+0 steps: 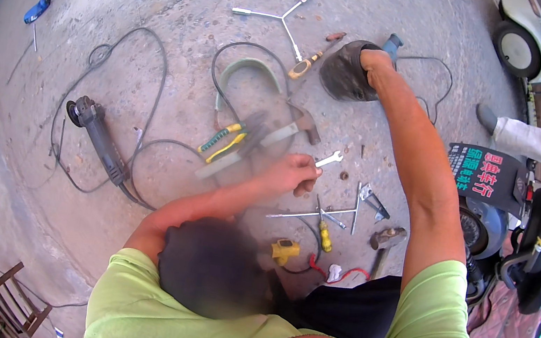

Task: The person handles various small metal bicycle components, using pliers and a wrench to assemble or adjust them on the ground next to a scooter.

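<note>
My left hand is closed, its fingers curled around a silver open-end wrench whose jaw sticks out to the right. Past it, my right arm stretches far forward. My right hand reaches to the opening of a dark, rounded, bucket-like thing; its fingers are hidden there, so their grip does not show. Just behind that hand is a blue tool with a cord. Left of the wrench lie a claw hammer and pliers with green and yellow handles, partly blurred.
An angle grinder with a looping cord lies left. Ahead is a Y-shaped socket wrench. Near me are a yellow-handled screwdriver, a T-handle wrench and a hammer. A motorbike and a person's leg stand right.
</note>
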A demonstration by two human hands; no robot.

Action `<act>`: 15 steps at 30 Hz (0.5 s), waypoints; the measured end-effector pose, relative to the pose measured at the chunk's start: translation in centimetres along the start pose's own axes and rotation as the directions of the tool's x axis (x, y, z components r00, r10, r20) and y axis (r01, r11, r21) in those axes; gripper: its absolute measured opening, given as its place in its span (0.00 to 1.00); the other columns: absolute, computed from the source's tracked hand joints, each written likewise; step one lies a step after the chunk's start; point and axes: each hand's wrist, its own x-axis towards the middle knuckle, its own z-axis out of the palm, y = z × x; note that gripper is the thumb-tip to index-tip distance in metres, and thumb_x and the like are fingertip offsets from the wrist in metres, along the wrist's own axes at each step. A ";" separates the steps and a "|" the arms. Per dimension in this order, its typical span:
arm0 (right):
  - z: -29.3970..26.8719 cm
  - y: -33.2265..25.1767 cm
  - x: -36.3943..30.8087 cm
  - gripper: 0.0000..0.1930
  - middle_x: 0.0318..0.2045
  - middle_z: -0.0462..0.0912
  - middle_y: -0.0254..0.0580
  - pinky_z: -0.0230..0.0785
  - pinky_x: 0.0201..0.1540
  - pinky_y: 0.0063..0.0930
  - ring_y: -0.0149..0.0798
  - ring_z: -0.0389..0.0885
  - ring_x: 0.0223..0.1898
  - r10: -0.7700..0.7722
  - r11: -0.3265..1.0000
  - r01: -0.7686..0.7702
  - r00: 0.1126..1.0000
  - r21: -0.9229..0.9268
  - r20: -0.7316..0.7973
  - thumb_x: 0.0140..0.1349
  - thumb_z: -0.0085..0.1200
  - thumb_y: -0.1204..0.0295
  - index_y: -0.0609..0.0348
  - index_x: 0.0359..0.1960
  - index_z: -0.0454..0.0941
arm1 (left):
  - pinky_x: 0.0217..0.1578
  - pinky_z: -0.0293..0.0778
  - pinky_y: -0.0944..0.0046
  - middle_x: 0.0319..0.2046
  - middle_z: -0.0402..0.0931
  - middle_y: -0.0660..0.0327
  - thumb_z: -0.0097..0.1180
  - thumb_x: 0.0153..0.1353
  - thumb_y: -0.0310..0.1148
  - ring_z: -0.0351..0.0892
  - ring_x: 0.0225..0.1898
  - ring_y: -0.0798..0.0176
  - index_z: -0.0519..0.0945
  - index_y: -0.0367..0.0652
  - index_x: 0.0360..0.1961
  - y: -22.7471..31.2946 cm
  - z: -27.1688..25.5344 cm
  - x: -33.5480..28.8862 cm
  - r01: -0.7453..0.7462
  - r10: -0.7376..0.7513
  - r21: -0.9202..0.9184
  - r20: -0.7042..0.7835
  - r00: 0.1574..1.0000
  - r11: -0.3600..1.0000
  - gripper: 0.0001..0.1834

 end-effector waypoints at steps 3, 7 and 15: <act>1.2 -1.0 -0.8 0.26 0.55 0.82 0.53 0.67 0.62 0.38 0.47 0.77 0.59 0.016 0.979 -0.030 0.997 -0.201 -0.072 0.67 0.50 0.57 0.67 0.58 0.77 | 0.23 0.69 0.68 0.24 0.78 0.62 0.57 0.70 0.37 0.74 0.21 0.69 0.78 0.41 0.32 -0.3 -0.7 -0.3 -0.015 0.015 -0.011 -0.007 1.000 1.000 0.12; 0.9 -1.4 -1.3 0.30 0.61 0.80 0.52 0.62 0.69 0.35 0.44 0.72 0.65 0.035 0.945 -0.074 0.991 -0.320 -0.125 0.69 0.46 0.52 0.65 0.62 0.75 | 0.23 0.68 0.68 0.24 0.78 0.62 0.57 0.70 0.38 0.74 0.21 0.69 0.77 0.41 0.31 -0.5 -0.8 -0.4 -0.012 0.012 -0.006 0.001 1.000 1.000 0.13; 0.4 -1.3 -1.5 0.28 0.57 0.81 0.51 0.65 0.65 0.36 0.44 0.75 0.61 0.057 0.957 -0.070 0.997 -0.280 -0.052 0.69 0.48 0.53 0.64 0.60 0.77 | 0.23 0.68 0.67 0.24 0.78 0.62 0.56 0.70 0.39 0.74 0.20 0.69 0.77 0.42 0.30 0.8 -1.2 -1.9 -0.036 0.036 0.017 -0.019 0.999 0.999 0.14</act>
